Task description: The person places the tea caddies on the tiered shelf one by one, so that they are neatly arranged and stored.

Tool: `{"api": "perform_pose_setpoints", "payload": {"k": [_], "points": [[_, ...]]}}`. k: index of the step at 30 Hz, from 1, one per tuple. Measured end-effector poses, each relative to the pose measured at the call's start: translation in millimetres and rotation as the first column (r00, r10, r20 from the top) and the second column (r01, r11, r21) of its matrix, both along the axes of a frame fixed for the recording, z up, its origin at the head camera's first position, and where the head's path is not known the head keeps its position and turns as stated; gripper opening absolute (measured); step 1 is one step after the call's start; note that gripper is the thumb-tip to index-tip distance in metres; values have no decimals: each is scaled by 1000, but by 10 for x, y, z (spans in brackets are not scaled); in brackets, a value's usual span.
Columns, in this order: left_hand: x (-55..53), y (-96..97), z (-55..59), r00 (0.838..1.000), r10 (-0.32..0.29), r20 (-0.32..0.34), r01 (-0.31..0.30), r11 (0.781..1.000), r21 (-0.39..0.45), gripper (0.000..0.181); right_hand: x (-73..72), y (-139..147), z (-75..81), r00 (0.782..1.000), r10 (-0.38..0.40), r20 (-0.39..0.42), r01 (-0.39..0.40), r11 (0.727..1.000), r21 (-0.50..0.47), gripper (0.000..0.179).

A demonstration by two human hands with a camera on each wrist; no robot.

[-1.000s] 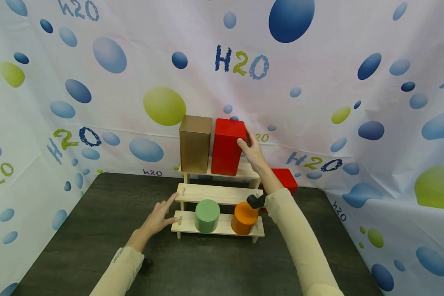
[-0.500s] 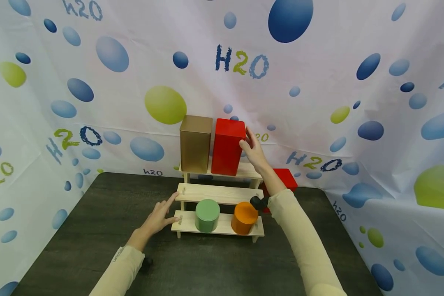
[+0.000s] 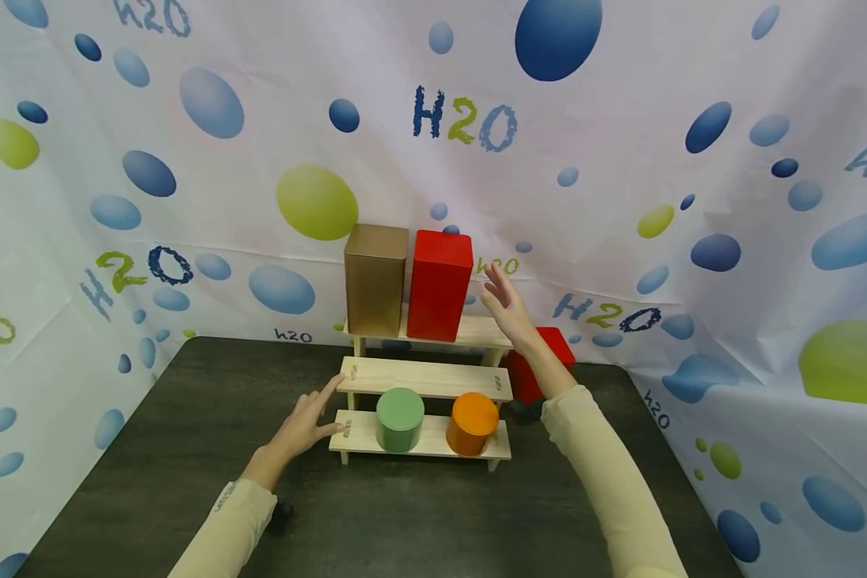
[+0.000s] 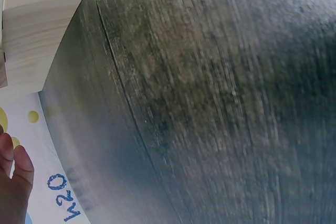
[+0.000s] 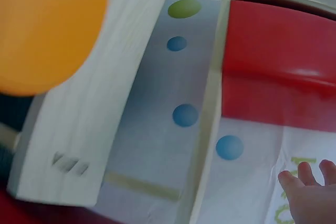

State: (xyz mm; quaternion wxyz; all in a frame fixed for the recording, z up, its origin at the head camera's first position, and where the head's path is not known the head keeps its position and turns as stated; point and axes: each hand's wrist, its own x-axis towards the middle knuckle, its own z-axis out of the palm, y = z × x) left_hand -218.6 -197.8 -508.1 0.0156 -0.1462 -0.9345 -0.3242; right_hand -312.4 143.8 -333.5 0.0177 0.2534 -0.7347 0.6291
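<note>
A tall red tin (image 3: 439, 286) stands upright on the top step of a small wooden stepped shelf (image 3: 426, 379), beside a gold tin (image 3: 376, 281). My right hand (image 3: 509, 309) is just right of the red tin, fingers extended and apart from it; the right wrist view also shows the red tin (image 5: 283, 72) away from the fingers. My left hand (image 3: 303, 425) touches the left ends of the two lower steps with index finger and thumb. On the lowest step stand a green round tin (image 3: 400, 420) and an orange round tin (image 3: 473, 424).
Another red tin (image 3: 523, 373) stands on the dark table (image 3: 405, 514) to the right of the shelf, partly hidden by my right forearm. A white curtain (image 3: 621, 104) with coloured dots hangs close behind the shelf and at both sides.
My right hand has let go of the red tin and drawn back to the right and slightly down. The tin stays on the top step. My left hand keeps its place at the shelf.
</note>
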Motion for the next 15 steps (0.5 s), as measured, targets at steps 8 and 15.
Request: {"api": "perform_pose_setpoints", "payload": {"k": [8,15], "points": [[-12,-9,-1,1000,10,8,-10,1000,-2,88,67,205,-59,1000,-9,26,7,998,61,59],[-28,-5,5,1000,7,13,-7,1000,-4,88,91,416,-133,998,-58,24,54,989,138,59]]}}
